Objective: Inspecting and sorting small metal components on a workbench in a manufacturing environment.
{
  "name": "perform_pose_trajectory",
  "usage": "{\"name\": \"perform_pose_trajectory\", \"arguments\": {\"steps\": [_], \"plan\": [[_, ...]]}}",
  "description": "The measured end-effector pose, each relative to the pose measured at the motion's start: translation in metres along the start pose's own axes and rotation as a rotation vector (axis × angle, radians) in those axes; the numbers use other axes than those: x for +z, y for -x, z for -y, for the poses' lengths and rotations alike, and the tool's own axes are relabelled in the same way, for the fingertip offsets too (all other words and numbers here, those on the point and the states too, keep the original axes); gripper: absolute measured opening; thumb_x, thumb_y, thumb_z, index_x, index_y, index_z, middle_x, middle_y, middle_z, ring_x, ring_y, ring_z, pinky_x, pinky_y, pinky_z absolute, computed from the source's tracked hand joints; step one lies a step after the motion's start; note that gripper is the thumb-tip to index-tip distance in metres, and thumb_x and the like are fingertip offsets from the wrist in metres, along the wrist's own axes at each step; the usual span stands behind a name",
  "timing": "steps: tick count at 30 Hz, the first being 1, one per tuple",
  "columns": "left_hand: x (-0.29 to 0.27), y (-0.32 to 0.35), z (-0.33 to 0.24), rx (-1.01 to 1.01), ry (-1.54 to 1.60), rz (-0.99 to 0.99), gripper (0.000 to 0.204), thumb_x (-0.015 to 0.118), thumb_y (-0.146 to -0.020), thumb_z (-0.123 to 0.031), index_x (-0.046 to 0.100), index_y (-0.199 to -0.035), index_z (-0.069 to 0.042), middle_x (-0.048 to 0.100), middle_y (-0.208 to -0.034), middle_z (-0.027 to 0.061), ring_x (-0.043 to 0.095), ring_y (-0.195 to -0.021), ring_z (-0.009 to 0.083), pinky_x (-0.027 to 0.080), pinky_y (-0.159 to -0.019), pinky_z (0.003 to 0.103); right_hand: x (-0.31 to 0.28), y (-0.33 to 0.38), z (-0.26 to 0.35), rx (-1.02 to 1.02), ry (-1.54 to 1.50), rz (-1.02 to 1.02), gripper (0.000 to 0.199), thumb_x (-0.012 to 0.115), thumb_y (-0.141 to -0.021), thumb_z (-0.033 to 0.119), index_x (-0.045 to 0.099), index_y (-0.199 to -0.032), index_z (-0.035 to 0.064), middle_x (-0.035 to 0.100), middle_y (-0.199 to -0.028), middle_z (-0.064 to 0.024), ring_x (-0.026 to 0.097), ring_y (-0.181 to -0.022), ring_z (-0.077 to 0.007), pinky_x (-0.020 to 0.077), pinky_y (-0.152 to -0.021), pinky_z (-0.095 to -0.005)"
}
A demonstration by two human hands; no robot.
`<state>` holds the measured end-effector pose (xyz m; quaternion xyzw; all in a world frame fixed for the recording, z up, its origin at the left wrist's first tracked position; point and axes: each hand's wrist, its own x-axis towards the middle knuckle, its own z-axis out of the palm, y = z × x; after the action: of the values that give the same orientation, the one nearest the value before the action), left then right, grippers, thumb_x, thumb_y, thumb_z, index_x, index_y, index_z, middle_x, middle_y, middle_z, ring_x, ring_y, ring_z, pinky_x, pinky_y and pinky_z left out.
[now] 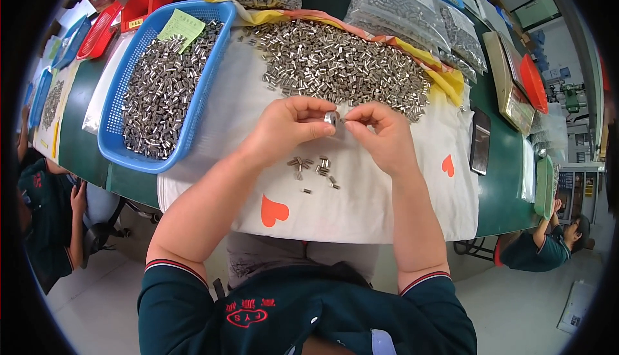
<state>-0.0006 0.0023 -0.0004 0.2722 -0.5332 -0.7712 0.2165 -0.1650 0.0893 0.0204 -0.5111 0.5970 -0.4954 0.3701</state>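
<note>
My left hand [287,125] pinches a small round metal ring [331,118] between thumb and fingertips. Close beside it, the thumb and forefinger of my right hand [383,137] are pressed together at the ring's right side; whatever they hold is too small to make out. Both hands are over a white cloth [348,210] printed with orange hearts. Just beyond them spreads a large pile of short silvery metal cylinders [342,65]. Several loose cylinders [322,165] lie on the cloth between my forearms.
A blue basket [111,129] of similar cylinders, with a yellow-green note [182,29], stands left. Clear bags of metal parts [400,7] lie behind the pile. A dark phone [480,141] rests right on the green table [500,194]. People sit at left [48,207] and right [541,252].
</note>
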Motion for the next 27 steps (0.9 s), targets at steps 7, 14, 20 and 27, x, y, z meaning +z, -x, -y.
{"name": "perform_pose_trajectory", "arguments": {"steps": [7,14,20,27], "plan": [[0.000,0.001,0.000,-0.007,-0.028,0.018,0.033,0.064,-0.074,-0.003,0.055,-0.106,0.003,0.062,-0.089,0.0056,0.057,-0.080,0.0083,0.046,-0.071,0.020,0.006,0.002,0.006,-0.029,0.122,0.016,0.009,0.061,-0.070,0.000,0.060,-0.079,0.0023,0.058,-0.072,-0.0001,0.053,-0.068,-0.0076,0.0422,-0.060,-0.0229],[0.002,0.003,0.004,0.024,-0.174,-0.042,0.033,0.066,-0.073,-0.004,0.057,-0.104,0.002,0.062,-0.087,0.0051,0.056,-0.078,0.0070,0.046,-0.070,0.020,0.019,0.006,0.004,-0.344,0.537,-0.119,0.006,0.060,-0.065,0.002,0.055,-0.069,0.0030,0.055,-0.066,-0.0076,0.053,-0.065,-0.0233,0.0433,-0.058,-0.0324],[0.003,0.002,-0.002,0.006,-0.181,-0.026,0.034,0.067,-0.073,-0.004,0.057,-0.104,0.003,0.062,-0.088,0.0047,0.056,-0.079,0.0071,0.046,-0.070,0.020,0.013,0.007,0.006,-0.251,0.437,-0.072,0.007,0.061,-0.068,0.004,0.058,-0.074,0.0028,0.057,-0.069,-0.0072,0.055,-0.064,-0.0213,0.0437,-0.058,-0.0308],[0.004,0.005,-0.002,-0.057,-0.127,0.028,0.032,0.066,-0.072,-0.001,0.057,-0.102,0.003,0.060,-0.088,0.0045,0.056,-0.079,0.0074,0.047,-0.070,0.019,-0.004,-0.001,0.003,0.199,0.227,0.066,0.010,0.061,-0.074,0.008,0.061,-0.081,0.0023,0.060,-0.070,-0.0038,0.054,-0.059,-0.0101,0.0431,-0.055,-0.0234]]}}
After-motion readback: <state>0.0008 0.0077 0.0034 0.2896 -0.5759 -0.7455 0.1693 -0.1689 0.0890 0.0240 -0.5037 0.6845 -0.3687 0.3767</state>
